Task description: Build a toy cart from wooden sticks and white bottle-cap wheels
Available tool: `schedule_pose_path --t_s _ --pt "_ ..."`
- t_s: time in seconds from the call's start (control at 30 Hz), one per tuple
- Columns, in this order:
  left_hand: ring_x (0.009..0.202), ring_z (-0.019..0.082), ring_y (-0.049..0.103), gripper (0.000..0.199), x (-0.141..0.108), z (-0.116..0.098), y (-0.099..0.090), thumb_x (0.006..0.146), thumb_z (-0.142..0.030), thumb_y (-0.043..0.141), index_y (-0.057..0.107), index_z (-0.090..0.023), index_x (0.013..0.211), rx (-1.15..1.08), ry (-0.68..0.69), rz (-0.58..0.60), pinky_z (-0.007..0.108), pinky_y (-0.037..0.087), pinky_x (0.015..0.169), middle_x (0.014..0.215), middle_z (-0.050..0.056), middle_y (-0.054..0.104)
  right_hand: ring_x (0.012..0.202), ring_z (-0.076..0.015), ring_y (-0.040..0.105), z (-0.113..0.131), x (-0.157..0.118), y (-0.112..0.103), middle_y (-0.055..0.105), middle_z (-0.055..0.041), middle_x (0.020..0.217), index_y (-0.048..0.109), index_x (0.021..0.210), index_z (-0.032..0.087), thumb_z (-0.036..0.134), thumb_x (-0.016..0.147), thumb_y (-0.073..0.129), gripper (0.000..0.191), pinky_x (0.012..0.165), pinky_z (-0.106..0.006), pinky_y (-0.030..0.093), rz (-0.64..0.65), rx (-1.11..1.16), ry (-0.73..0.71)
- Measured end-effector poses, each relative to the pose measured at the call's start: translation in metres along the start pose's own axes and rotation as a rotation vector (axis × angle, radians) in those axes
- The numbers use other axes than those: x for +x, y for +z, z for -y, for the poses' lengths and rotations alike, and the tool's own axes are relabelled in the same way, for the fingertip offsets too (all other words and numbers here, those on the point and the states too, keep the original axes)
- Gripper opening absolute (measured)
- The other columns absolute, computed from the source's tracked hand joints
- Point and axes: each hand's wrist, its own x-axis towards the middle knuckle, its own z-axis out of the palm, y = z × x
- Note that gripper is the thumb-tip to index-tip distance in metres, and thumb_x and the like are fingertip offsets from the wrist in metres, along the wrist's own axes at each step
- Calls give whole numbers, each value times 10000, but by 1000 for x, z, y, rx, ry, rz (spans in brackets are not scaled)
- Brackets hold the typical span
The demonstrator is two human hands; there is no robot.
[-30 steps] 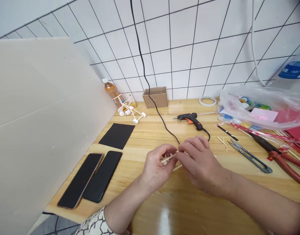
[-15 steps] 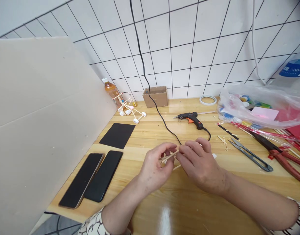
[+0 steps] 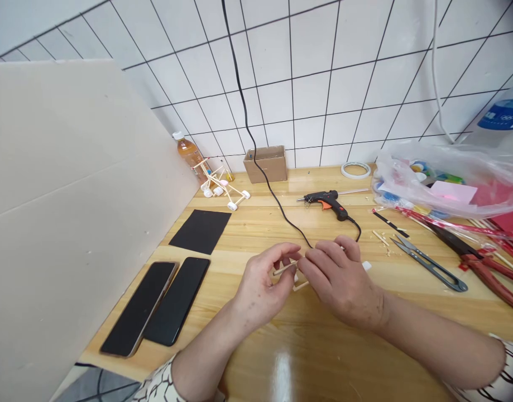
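Thin wooden sticks (image 3: 284,268) lie between the fingers of my left hand (image 3: 262,285), which is curled round them. My right hand (image 3: 344,279) is closed over the other end of the sticks, its fingertips close to those of my left hand. Below the fingertips another short stick (image 3: 300,286) shows. A small white piece (image 3: 367,266) sticks out beyond the right hand. How the sticks join is hidden behind the fingers.
Ahead lie a black glue gun (image 3: 328,202), a cardboard box (image 3: 266,164) and a stick frame with white wheels (image 3: 218,187). Two phones (image 3: 176,301) and black sheet (image 3: 201,231) are left. Snips (image 3: 430,265), pliers (image 3: 486,273) and a plastic bag (image 3: 449,178) are right.
The sticks between my hands have shifted slightly, and fewer of them show at the left fingertips. Both hands stay in nearly the same place.
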Motion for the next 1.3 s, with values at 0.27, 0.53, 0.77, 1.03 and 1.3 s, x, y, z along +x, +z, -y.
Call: schedule_pose_path --t_s 0.27,0.53,0.77,1.03,1.3 --pt "712 113 573 256 -1 1 -2 741 -63 513 616 -148 959 -41 -4 9 228 487 689 887 51 678 799 -209 485 0 2 -1 621 -79 731 632 874 109 56 846 399 241 710 -383 315 -4 -13 -16" --pt "728 126 574 237 -2 1 -8 770 -103 508 632 -136 969 -76 -48 23 243 488 712 831 56 654 801 -204 499 1 0 0 610 -71 717 632 860 119 64 836 435 206 706 -380 313 10 -39 -29" --pt "729 128 583 219 -1 2 -8 783 -131 509 643 -139 955 -89 -67 28 249 494 729 823 58 660 767 -197 483 2 0 -1 600 -64 692 620 785 138 69 844 409 231 689 -375 298 13 -57 -31" --pt "774 139 593 197 -2 0 -14 805 -204 533 650 -138 949 -173 -162 35 247 482 740 871 68 663 768 -198 476 1 -1 1 586 -64 685 612 785 137 58 837 401 232 679 -368 294 16 -67 -38" --pt "709 108 553 194 -1 2 -18 794 -188 551 643 -132 955 -280 -226 77 218 461 714 759 31 617 778 -207 479 1 -3 2 600 -77 694 618 799 109 52 834 409 219 686 -378 302 18 -61 -42"
